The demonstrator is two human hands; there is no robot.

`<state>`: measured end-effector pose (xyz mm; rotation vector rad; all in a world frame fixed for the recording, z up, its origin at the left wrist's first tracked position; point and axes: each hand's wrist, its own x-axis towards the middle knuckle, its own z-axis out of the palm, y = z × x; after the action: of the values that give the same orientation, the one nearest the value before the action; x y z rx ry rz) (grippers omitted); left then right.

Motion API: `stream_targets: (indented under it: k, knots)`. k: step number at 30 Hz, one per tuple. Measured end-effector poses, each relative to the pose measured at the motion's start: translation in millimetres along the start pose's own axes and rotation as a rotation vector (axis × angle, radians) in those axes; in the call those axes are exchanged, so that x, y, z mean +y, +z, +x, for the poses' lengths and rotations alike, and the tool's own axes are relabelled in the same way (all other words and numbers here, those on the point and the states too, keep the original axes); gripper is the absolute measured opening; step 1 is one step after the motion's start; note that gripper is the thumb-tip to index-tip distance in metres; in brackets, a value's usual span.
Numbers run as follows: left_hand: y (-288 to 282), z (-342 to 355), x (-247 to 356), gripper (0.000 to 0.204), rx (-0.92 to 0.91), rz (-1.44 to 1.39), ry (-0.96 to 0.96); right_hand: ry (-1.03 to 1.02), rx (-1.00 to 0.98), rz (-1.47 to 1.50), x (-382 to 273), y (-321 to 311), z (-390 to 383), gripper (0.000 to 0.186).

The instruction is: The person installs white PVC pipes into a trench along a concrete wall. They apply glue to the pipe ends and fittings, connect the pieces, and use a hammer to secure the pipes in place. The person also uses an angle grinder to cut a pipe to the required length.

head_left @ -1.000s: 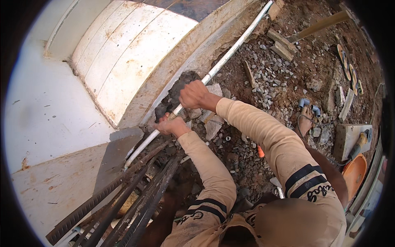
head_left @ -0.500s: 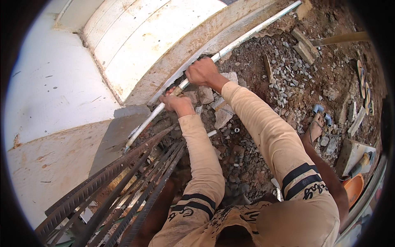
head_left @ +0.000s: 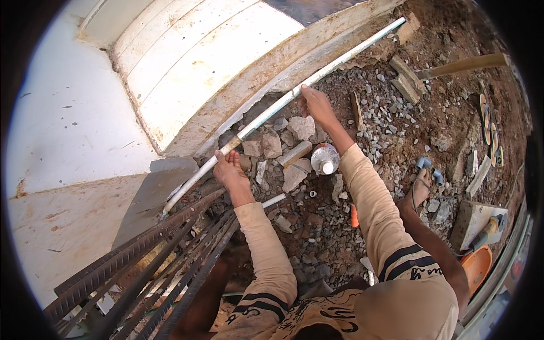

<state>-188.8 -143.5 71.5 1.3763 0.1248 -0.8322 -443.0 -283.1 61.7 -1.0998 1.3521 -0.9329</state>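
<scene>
A long white plastic pipe [head_left: 334,64] slants along the foot of the pale wall, with a brownish joint [head_left: 231,145] part way along it. My left hand [head_left: 231,173] holds the pipe just below this joint, thumb over the top and fingers partly curled at its side. Farther up, my right hand [head_left: 318,106] grips the pipe beside a seam, its fingers bent against the near side. Broken stones [head_left: 272,144] lie under and beside the pipe. A clear plastic bottle [head_left: 324,157] with a white cap stands near my right wrist.
Rusty rebar rods [head_left: 130,249] jut across the lower left. Gravel, wood pieces [head_left: 407,85] and a wooden-handled tool [head_left: 464,66] lie at the right. Grey pipe elbows [head_left: 423,162] sit by my foot, sandals [head_left: 488,122] farther right. A power tool [head_left: 487,231] rests beside a block.
My hands have moved apart: the right up along the pipe, the left slightly down and nearer. The joint now shows uncovered. The bottle and an orange object have come into sight beside my right arm.
</scene>
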Motion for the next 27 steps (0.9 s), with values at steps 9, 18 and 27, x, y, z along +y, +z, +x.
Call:
stream_targets:
  k: [9,18,27]
  knots:
    - [8.3,15.8,-1.0,0.04,0.046,-0.01,0.012,0.049,0.064,-0.467,-28.4,19.8,44.7,0.059]
    - [1.3,22.2,-6.1,0.044,0.037,0.007,0.019,0.015,-0.165,-0.388,-26.0,-2.7,40.4,0.061]
    - [-9.6,24.8,0.1,0.045,0.004,0.009,0.035,0.16,0.085,0.024,-15.2,-21.5,31.8,0.05]
